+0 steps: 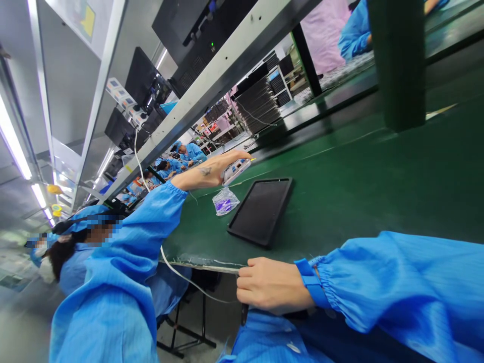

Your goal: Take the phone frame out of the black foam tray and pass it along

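My left hand [223,165] reaches far out over the green belt and grips a white hand-held device [236,171] with small coloured markings. A white cable [181,275] hangs below my left sleeve. A black tablet [260,209] lies flat on the belt, screen up, just right of that hand. Between the tablet and my left hand sits a small clear bag with purple parts [225,201]. My right hand [270,285] rests at the belt's near edge with its fingers curled in. A dark sliver shows under the fist; I cannot tell whether it is held.
The green conveyor belt [359,166] runs away to the left under a metal shelf rail [212,85] carrying black monitors. A dark green post [401,60] stands on the right. Stacked dark trays [259,106] sit behind. Co-workers in blue coats sit at my left [75,242] and farther along [189,151].
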Available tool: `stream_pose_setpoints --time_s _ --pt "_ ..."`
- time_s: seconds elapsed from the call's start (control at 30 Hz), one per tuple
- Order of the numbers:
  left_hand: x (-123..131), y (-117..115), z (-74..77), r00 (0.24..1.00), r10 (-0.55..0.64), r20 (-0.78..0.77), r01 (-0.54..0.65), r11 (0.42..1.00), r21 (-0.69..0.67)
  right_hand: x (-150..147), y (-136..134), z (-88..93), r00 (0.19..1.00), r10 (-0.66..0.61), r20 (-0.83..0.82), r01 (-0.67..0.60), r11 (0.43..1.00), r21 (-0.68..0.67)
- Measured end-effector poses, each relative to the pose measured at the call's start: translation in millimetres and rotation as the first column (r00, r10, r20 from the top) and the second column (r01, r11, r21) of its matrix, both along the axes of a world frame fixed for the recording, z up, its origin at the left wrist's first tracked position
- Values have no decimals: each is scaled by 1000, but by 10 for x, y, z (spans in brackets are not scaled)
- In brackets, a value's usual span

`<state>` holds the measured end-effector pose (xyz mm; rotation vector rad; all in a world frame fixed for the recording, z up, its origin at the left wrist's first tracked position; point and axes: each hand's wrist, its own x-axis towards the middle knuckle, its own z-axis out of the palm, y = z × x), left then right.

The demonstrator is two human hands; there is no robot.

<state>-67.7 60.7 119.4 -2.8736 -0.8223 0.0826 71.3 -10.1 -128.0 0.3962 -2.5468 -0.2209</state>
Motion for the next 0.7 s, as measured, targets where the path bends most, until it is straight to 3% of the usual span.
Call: stream_pose_setpoints --time_s 0.43,0.7 --pt "-34 16 -36 994 91 -53 -92 995 -30 36 -17 45 1000 4 21 -4 1000 7" --pt "-25 111 -305 952 244 -184 -259 964 -60 49 -29 83 996 6 87 -6 1000 -6"
